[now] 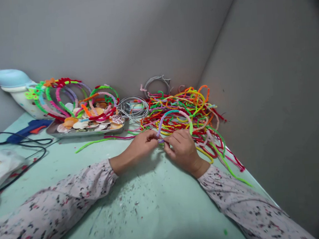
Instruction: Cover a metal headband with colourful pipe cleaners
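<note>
A headband hoop (173, 115) wrapped in lilac, teal, pink and green fuzzy wire arches up between my hands. My left hand (142, 144) pinches its lilac end, fingers closed. My right hand (182, 149) is closed too, gripping the same end and the wire wound round it. Both hands rest on the pale green table (144, 209), right in front of a big tangled pile of coloured pipe cleaners (189, 109).
A metal tray (66, 132) of shells and finished wrapped headbands (72, 98) sits at the back left, with bare wire hoops (133, 106) beside it. A blue glue gun (29, 129) and black cable (18, 145) lie at left. Grey walls close in behind and at right.
</note>
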Demonstrator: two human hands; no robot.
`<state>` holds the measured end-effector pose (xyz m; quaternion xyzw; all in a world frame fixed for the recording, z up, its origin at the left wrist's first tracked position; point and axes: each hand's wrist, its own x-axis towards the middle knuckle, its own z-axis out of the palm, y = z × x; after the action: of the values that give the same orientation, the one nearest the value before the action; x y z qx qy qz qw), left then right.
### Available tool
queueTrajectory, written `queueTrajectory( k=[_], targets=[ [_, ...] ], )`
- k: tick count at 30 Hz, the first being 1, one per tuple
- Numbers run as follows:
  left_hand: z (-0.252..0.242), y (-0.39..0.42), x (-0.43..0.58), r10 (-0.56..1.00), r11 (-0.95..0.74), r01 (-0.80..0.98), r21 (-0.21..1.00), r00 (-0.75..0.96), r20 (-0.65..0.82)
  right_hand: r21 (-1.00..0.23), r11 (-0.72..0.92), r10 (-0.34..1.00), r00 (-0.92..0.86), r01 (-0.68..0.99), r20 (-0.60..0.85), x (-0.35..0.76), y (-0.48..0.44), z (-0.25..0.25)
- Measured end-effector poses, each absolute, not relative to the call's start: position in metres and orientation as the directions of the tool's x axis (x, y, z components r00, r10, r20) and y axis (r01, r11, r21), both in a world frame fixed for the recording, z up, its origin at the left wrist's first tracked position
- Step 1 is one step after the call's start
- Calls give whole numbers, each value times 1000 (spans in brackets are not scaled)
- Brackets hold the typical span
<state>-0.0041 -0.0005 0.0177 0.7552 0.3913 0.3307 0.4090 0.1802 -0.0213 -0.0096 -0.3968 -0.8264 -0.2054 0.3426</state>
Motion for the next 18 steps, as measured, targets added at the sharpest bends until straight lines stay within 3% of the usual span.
queueTrajectory(
  k=[3,7,18],
  targets=[
    [19,-5,-4,814,-539,419,730,481,325,46,584,531,-424,811,733,180,-21,-10],
    [17,-9,-3,774,-631,514,581,468,427,39,590,535,-426,806,730,180,-21,-11],
    [15,-6,-7,704,-709,547,446,506,498,33,631,513,-449,775,732,180,-22,-9]
  ],
)
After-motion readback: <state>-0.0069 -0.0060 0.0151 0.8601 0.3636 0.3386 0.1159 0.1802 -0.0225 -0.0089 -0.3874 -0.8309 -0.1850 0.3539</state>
